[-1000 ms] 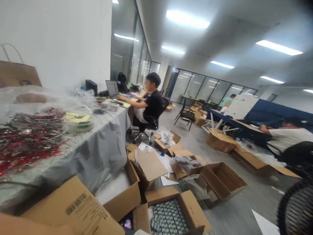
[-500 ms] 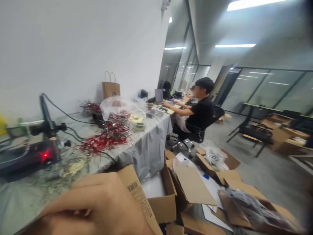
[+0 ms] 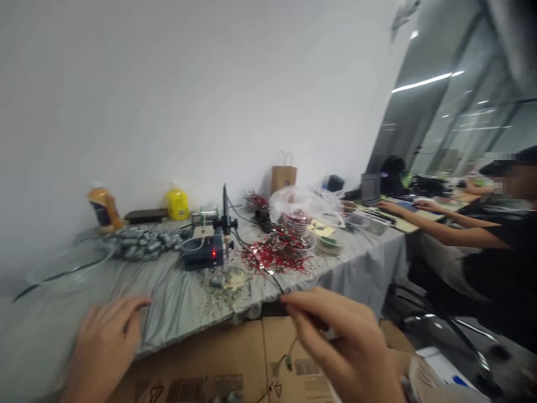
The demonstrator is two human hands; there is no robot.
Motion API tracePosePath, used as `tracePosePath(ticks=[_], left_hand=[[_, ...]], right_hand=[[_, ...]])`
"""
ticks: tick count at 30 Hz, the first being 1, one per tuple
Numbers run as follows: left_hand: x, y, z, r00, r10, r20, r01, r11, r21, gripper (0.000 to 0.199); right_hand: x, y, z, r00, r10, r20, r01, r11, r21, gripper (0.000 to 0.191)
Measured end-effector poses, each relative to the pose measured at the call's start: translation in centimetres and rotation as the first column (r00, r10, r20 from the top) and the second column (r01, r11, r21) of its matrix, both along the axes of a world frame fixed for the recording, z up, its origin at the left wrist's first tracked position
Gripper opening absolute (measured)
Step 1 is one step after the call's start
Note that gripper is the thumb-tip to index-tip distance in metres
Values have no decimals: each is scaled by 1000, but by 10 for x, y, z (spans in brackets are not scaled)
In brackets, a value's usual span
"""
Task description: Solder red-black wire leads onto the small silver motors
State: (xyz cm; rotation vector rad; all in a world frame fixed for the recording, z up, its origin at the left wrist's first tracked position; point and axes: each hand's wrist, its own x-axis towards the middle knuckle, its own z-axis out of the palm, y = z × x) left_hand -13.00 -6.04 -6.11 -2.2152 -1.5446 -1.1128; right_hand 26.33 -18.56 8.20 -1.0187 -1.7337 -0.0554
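Note:
My left hand (image 3: 104, 344) is over the near left edge of the grey-covered table (image 3: 176, 302), its thumb and forefinger apart and nothing in it. My right hand (image 3: 344, 341) hovers above a closed-looking cardboard box (image 3: 235, 347), fingers curled together; what they hold, if anything, is too blurred to tell. A thin wire (image 3: 292, 350) with a small green part shows just below its fingers. Behind, a dark blue device (image 3: 203, 254) with a red light stands on the table, next to a heap of grey cylinders (image 3: 146, 243).
Red and silver wires (image 3: 281, 249) are piled right of the device, near a clear plastic bag (image 3: 302, 204) and a paper bag (image 3: 283, 179). Two bottles, orange (image 3: 104, 210) and yellow (image 3: 177, 203), stand by the wall. A seated person (image 3: 474, 232) works at the right.
The view has swung left, so the seated person and table items appear farther right. Both hands now show; before, one blurred hand was in front at the bottom, by a cardboard flap.

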Motion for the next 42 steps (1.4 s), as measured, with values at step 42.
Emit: tracePosePath(ticks=[42], left_hand=[[116,67,57,825,-509,245,526,850,-7,11]], right_hand=[[14,146,-45,978,69,196,-20,970,-244,20]])
